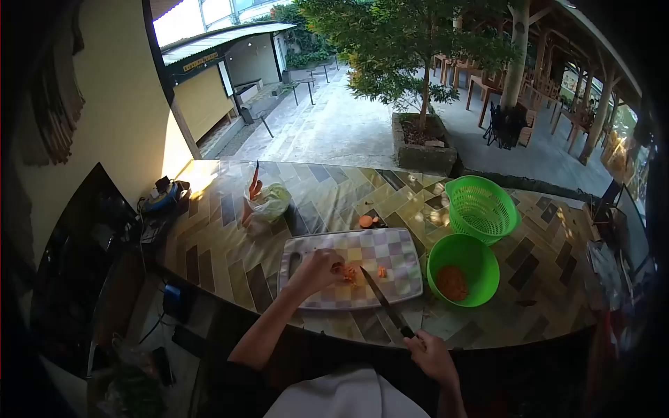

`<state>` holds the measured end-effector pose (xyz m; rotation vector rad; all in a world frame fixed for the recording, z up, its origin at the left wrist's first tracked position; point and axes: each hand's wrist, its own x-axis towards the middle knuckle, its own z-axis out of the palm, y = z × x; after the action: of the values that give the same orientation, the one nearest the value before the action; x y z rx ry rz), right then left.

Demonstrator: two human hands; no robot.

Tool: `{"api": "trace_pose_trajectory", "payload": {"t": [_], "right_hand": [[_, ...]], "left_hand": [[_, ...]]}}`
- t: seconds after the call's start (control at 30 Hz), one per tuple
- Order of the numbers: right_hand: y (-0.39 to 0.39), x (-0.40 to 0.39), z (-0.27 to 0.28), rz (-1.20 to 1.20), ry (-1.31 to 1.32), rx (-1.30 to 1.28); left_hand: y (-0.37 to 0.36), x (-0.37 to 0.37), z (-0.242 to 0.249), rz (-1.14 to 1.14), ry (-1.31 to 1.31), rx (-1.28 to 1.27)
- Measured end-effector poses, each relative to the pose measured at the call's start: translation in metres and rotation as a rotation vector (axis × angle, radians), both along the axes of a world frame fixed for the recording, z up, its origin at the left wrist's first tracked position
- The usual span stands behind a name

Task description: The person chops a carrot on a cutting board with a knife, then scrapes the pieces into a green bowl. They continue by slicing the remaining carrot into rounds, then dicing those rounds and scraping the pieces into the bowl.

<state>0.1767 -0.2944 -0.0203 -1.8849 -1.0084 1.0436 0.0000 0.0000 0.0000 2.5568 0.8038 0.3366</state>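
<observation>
A checkered cutting board (306, 247) lies on the table in front of me. My left hand (319, 270) rests over it, fingers curled and pinched around a piece of carrot (338, 267) that they partly cover. Small chopped carrot pieces (350, 276) lie just beside those fingertips, with another little heap (382, 272) farther right. Gripped by its black handle, a knife (380, 296) is in my right hand (431, 357) at the table's near edge. Its blade slants up and left over the board, the tip close to the chopped pieces.
Right of the board stands a green bowl (492, 268) holding chopped orange pieces, with a green colander (456, 195) behind it. Carrot ends (366, 221) lie past the board's far edge. A plastic bag (270, 203) sits at the back left, and cables and a blue device (162, 198) farther left.
</observation>
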Motion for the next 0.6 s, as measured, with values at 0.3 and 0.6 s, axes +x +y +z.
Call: {"api": "trace_pose_trajectory", "payload": {"t": [0.3,0.6], "right_hand": [[0.045,-0.038,-0.008,0.083,-0.125,0.005],[0.051,-0.067,-0.002,-0.015,-0.153,0.021]], "left_hand": [[-0.022,-0.054,-0.070,0.119,-0.205,0.215],[-0.015,-0.069,-0.060,0.098,-0.389,0.014]]}}
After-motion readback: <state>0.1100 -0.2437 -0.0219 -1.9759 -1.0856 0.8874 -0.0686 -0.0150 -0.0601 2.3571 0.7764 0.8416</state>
